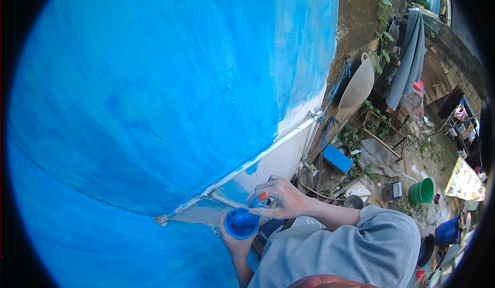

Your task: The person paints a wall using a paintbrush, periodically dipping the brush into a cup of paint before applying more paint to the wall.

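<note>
Item 1: left hand (236, 244), wrapped around a small round cup of blue paint (241, 223), mouth up and level, apparently so the paint stays in; held close to the body, just below the pipe.

Item 2: right hand (281, 199), fingers closed on a paintbrush handle (262, 200) with an orange band, poised directly above the cup; bristles hidden, so contact with the paint cannot be told.

Item 3: white pipe (268, 150), running diagonally along the wall, edged by an unpainted pale strip.

Item 4: blue-painted wall (154, 82), filling the left and centre; its right edge meets bare masonry.

Item 5: cluttered yard at right: blue box (337, 158), green bucket (421, 190), large basin (357, 85) leaning against the masonry, grey cloth (410, 56) hung above. Open room lies mainly before the wall.
</note>
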`<state>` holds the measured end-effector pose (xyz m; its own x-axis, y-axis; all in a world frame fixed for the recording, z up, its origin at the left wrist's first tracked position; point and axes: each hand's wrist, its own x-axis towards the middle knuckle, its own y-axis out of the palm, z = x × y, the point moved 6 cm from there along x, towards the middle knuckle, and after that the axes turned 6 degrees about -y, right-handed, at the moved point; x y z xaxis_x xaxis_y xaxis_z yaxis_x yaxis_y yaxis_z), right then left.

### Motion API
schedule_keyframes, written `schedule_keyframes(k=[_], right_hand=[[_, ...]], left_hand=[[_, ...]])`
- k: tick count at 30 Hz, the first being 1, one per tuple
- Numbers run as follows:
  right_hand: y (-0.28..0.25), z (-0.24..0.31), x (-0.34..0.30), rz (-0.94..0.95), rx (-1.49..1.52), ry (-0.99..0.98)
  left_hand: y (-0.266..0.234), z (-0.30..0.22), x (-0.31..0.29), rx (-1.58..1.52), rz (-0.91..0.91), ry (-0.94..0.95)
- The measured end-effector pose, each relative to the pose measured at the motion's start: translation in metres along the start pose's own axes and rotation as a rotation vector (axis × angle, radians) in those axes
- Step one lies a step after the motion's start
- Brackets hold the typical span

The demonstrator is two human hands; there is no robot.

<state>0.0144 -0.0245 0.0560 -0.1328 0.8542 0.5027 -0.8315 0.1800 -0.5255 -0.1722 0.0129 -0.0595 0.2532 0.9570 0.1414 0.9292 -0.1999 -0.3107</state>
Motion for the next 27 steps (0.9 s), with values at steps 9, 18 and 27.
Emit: schedule_keyframes(k=[9,18,27], right_hand=[[0.038,-0.002,-0.003,0.217,-0.32,-0.055],[0.04,0.003,-0.01,0.107,-0.329,-0.029],[0.017,-0.018,-0.017,-0.218,-0.146,0.233]], left_hand=[[0.016,-0.011,0.004,-0.14,0.033,0.087],[0.014,-0.007,-0.002,-0.13,0.086,0.141],[0.014,-0.005,-0.002,-0.156,0.027,0.171]])
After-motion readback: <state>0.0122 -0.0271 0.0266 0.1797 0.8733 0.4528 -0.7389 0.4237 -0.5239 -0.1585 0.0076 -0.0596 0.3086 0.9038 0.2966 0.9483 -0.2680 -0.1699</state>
